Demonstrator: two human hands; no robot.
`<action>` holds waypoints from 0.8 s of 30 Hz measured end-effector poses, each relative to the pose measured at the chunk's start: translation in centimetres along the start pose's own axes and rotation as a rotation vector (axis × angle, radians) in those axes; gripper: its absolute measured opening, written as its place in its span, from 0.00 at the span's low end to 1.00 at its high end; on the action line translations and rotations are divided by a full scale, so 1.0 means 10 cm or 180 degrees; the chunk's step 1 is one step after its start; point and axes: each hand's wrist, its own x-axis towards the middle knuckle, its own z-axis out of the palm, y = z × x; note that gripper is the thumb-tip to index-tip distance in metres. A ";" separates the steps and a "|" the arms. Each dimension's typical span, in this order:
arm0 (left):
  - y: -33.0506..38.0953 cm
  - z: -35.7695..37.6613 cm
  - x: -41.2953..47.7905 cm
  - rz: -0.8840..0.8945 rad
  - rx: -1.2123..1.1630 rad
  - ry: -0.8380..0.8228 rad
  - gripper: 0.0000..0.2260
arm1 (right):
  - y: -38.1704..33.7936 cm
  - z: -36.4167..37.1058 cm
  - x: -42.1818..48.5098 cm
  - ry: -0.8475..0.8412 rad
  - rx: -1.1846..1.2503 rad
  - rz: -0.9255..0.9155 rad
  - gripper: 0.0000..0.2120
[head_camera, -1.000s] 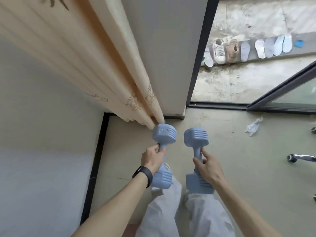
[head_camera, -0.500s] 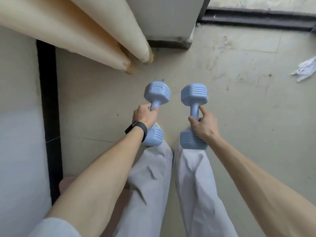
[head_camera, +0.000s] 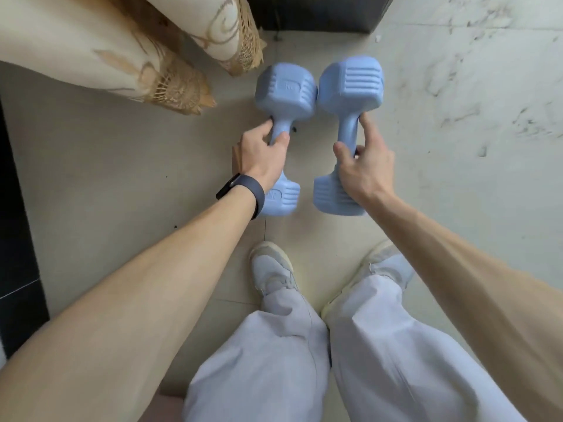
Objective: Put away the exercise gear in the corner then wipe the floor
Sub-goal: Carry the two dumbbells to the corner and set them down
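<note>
1. Left hand (head_camera: 262, 153) curls round the left dumbbell (head_camera: 285, 89) by its handle.
2. Right hand (head_camera: 365, 169) pinches the right dumbbell (head_camera: 350, 83) by its handle, forefinger extended.
3. Both lie side by side, far heads touching, beside the curtain hem (head_camera: 179, 86).

1. The floor (head_camera: 106, 178) is pale tile with thin lines
2. Grey dirty marks (head_camera: 457, 86) spot it on the far right
3. A cream curtain (head_camera: 91, 56) with a gold lacy hem hangs far left
4. A black strip (head_camera: 15, 239) runs down the left edge
5. A dark block (head_camera: 316, 13) sits far off, in the middle
</note>
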 end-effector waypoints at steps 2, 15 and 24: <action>0.02 0.05 0.21 0.0109 -0.0108 0.0066 0.09 | -0.07 0.07 0.20 0.0127 0.0000 -0.0117 0.28; 0.23 0.08 0.73 0.0243 -0.0354 0.0480 0.16 | -0.31 0.26 0.60 0.0020 -0.0026 -0.0289 0.30; 0.30 0.02 0.60 -0.0036 0.0915 -0.0223 0.30 | -0.46 0.14 0.58 -0.0566 -0.0414 -0.0191 0.30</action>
